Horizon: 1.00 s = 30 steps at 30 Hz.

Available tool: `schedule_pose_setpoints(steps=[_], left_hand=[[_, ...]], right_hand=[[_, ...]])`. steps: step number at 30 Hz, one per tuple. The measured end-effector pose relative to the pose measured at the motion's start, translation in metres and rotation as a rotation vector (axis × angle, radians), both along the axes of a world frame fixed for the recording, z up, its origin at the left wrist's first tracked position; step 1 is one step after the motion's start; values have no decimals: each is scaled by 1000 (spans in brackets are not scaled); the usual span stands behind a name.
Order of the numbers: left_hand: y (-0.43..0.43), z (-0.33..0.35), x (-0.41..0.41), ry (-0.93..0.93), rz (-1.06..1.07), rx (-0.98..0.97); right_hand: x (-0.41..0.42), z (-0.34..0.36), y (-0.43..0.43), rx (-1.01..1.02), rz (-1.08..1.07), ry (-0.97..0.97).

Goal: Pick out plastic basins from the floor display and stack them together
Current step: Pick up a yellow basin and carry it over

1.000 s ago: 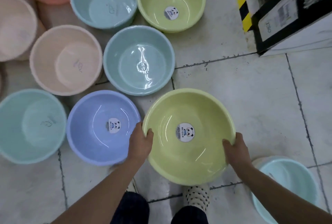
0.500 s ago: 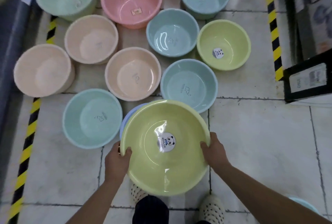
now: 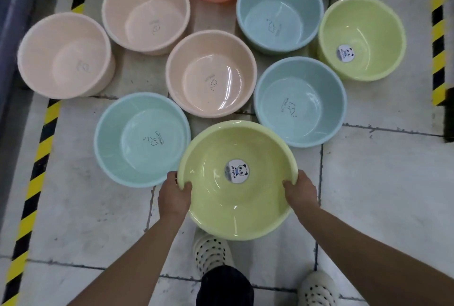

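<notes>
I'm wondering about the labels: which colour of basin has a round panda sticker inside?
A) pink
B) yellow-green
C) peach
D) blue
B: the yellow-green basin gripped by the left hand and the right hand has a round panda sticker on its bottom. The second yellow-green basin, farther right, has one too.

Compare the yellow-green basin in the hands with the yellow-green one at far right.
The held basin is gripped at its rim by left hand and right hand; the far basin is untouched. The held basin overlaps a shoe; the far basin sits beside blue basins. Both are yellow-green with a panda sticker.
</notes>
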<state>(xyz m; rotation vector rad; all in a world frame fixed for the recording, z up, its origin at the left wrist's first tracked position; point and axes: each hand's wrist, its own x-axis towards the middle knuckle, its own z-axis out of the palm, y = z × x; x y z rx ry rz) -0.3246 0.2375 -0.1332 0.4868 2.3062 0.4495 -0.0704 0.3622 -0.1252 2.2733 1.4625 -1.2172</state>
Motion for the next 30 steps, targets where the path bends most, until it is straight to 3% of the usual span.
schedule_pose_setpoints(steps=[10,15,20,24,30], left_hand=[[-10,-52,4,-84,133,1],[-15,-65,14,-113,241,33],[-17,-73,10,-156,191,44],[-23,-44,17,-146,173,120],[-15,67,22,-185,265,222]], right_hand=[[5,-54,8,5,132,49],[4,-70,2,39,68,84],[7,-78,-5,66,53,122],[14,-51,-21,147,9,218],[18,50,-25,145,-66,271]])
